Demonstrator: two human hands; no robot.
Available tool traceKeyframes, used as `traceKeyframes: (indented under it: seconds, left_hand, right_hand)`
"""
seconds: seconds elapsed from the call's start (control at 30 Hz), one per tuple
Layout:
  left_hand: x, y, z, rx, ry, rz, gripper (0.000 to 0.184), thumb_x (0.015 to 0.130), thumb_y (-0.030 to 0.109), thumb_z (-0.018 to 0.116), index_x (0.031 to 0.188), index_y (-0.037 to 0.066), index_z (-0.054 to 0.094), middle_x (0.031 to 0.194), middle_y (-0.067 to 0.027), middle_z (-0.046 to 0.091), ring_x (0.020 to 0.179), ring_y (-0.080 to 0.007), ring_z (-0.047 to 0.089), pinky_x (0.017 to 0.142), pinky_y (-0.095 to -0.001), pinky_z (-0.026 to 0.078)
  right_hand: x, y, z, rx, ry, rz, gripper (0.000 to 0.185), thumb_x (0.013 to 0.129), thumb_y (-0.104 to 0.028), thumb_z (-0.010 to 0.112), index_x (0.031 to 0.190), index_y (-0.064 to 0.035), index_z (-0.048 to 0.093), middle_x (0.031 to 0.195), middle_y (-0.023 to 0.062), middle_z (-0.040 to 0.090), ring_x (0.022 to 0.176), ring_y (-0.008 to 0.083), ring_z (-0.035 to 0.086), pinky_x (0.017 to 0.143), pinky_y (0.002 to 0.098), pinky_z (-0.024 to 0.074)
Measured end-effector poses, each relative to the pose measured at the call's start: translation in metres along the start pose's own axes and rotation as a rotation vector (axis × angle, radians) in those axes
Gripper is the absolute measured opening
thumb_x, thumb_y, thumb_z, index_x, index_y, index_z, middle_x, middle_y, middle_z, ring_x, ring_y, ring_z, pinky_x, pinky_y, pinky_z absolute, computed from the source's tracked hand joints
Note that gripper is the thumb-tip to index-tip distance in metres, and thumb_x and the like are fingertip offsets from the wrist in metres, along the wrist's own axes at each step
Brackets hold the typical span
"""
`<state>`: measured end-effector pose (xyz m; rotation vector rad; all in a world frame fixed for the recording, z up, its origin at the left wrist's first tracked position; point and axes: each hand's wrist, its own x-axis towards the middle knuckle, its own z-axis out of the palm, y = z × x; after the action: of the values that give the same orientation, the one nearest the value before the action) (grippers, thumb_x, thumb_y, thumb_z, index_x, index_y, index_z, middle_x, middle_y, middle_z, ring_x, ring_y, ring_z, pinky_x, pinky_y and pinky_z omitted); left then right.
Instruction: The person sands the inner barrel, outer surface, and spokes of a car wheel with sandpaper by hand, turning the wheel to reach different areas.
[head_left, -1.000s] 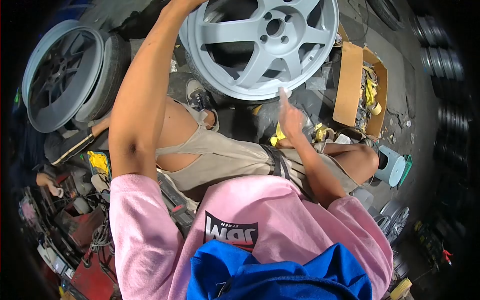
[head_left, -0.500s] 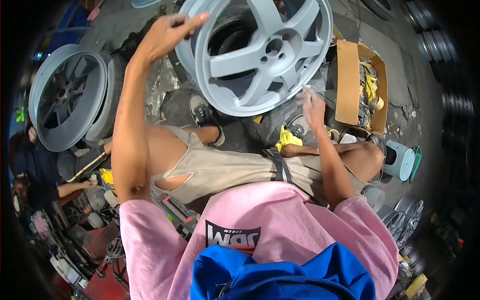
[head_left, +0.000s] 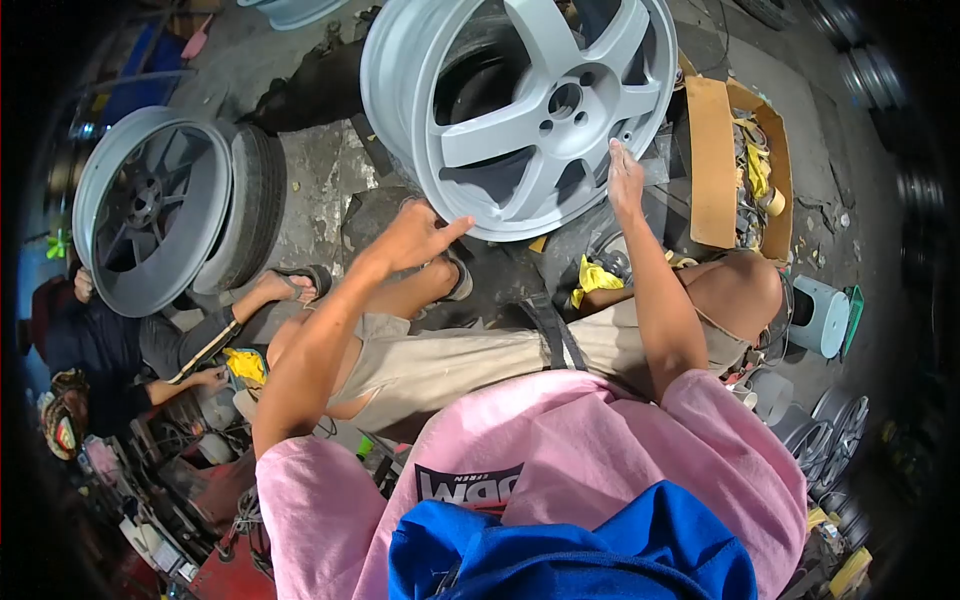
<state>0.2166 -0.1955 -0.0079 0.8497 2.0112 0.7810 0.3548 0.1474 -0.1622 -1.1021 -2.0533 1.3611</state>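
Note:
A grey multi-spoke wheel (head_left: 565, 105) stands tilted in front of me at the top centre, its spoked face towards me. My left hand (head_left: 408, 238) is at its lower left edge, the thumb along the front lip and the fingers curled by the barrel. At the lower right edge, my right hand (head_left: 626, 182) has its fingers together against the rim, the tips on the front face. Both hands grip the wheel; their far fingers are partly hidden.
A second grey wheel (head_left: 150, 210) leans by a tyre (head_left: 258, 205) at left, near another person (head_left: 90, 345). An open cardboard box (head_left: 712, 165) holds tape and scraps at right. A light blue stool (head_left: 822, 318) lies beyond my knee. Yellow cloth (head_left: 597, 280) lies near my foot.
My left hand has come down from the wheel's upper left, passing through the air open, to its lower left edge. My right hand has moved up the right side. The wheel's spokes have turned.

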Motion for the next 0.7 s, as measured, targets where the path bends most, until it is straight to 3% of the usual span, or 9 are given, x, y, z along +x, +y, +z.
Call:
traceKeyframes:
  seconds: [0.2, 0.37, 0.4, 0.43, 0.47, 0.5, 0.53, 0.6, 0.7]
  left_hand:
    - [0.008, -0.014, 0.020, -0.091, 0.147, 0.038, 0.044, 0.101, 0.034, 0.067, 0.119, -0.006, 0.069, 0.103, -0.0148, 0.075, 0.087, -0.0189, 0.070, 0.081, -0.0361, 0.058]
    - [0.010, 0.002, 0.010, -0.159, 0.070, -0.024, 0.042, 0.101, 0.031, 0.068, 0.121, -0.006, 0.068, 0.104, -0.0134, 0.076, 0.083, -0.0179, 0.072, 0.077, -0.0359, 0.059]
    - [0.010, 0.001, 0.004, -0.139, 0.114, -0.005, 0.043, 0.099, 0.037, 0.068, 0.109, -0.005, 0.072, 0.093, -0.0175, 0.075, 0.078, -0.0258, 0.073, 0.075, -0.0385, 0.059]
    - [0.010, 0.000, -0.003, -0.119, 0.157, 0.014, 0.048, 0.097, 0.042, 0.068, 0.097, -0.005, 0.076, 0.082, -0.0215, 0.075, 0.072, -0.0336, 0.074, 0.073, -0.0412, 0.058]
    - [0.009, 0.003, -0.016, -0.117, 0.157, 0.018, 0.048, 0.097, 0.042, 0.068, 0.097, -0.005, 0.076, 0.082, -0.0215, 0.075, 0.072, -0.0336, 0.074, 0.073, -0.0412, 0.058]
    - [0.009, 0.005, -0.034, 0.089, 0.234, 0.002, 0.052, 0.097, 0.046, 0.067, 0.086, -0.004, 0.074, 0.074, -0.0220, 0.071, 0.069, -0.0357, 0.072, 0.071, -0.0430, 0.057]
    - [0.010, 0.017, -0.049, 0.293, 0.308, -0.014, 0.058, 0.096, 0.049, 0.066, 0.074, -0.004, 0.072, 0.067, -0.0225, 0.068, 0.066, -0.0377, 0.070, 0.068, -0.0449, 0.056]
    - [0.007, 0.067, -0.082, 0.468, 0.499, 0.089, 0.067, 0.094, 0.056, 0.064, 0.064, -0.003, 0.067, 0.061, -0.0229, 0.062, 0.062, -0.0415, 0.066, 0.065, -0.0496, 0.053]
    - [0.033, 0.100, -0.112, 0.624, 0.713, 0.155, 0.058, 0.092, 0.056, 0.068, 0.075, 0.001, 0.075, 0.061, -0.0163, 0.066, 0.062, -0.0312, 0.070, 0.065, -0.0461, 0.053]
  right_hand:
    - [-0.003, -0.018, 0.011, 0.090, 0.000, 0.139, 0.064, 0.106, -0.054, 0.053, 0.092, 0.0072, 0.065, 0.073, 0.0022, 0.051, 0.074, 0.0164, 0.046, 0.072, 0.0355, 0.0419]
    - [0.004, -0.007, 0.017, 0.135, 0.005, 0.259, 0.061, 0.108, -0.049, 0.046, 0.093, 0.0084, 0.060, 0.074, 0.0096, 0.050, 0.076, 0.0217, 0.046, 0.076, 0.0414, 0.0423]
    - [-0.001, -0.009, 0.020, 0.140, 0.006, 0.255, 0.061, 0.108, -0.049, 0.046, 0.093, 0.0084, 0.060, 0.074, 0.0096, 0.050, 0.076, 0.0217, 0.046, 0.076, 0.0414, 0.0423]
    - [-0.012, -0.020, 0.023, 0.186, 0.037, 0.263, 0.060, 0.107, -0.048, 0.046, 0.095, 0.0095, 0.062, 0.079, 0.0124, 0.056, 0.080, 0.0230, 0.050, 0.079, 0.0421, 0.0434]
    - [-0.018, -0.025, 0.025, 0.231, 0.070, 0.271, 0.060, 0.107, -0.046, 0.047, 0.097, 0.0106, 0.064, 0.083, 0.0151, 0.061, 0.084, 0.0243, 0.054, 0.082, 0.0428, 0.0444]
    - [-0.017, -0.005, 0.031, 0.250, -0.008, 0.301, 0.062, 0.107, -0.048, 0.046, 0.111, 0.0107, 0.066, 0.109, 0.0194, 0.069, 0.101, 0.0260, 0.060, 0.094, 0.0408, 0.0460]
    - [-0.024, -0.009, 0.030, 0.248, -0.001, 0.298, 0.062, 0.107, -0.048, 0.046, 0.111, 0.0107, 0.066, 0.109, 0.0194, 0.069, 0.101, 0.0260, 0.060, 0.094, 0.0408, 0.0460]
    - [-0.053, -0.034, 0.035, 0.576, -0.171, 0.451, 0.062, 0.110, -0.047, 0.040, 0.131, 0.0080, 0.061, 0.131, 0.0185, 0.066, 0.116, 0.0271, 0.062, 0.105, 0.0395, 0.0446]
    - [-0.091, -0.095, 0.030, 0.874, -0.379, 0.568, 0.056, 0.113, -0.043, 0.031, 0.144, -0.0007, 0.051, 0.138, 0.0168, 0.062, 0.127, 0.0302, 0.060, 0.113, 0.0473, 0.0429]
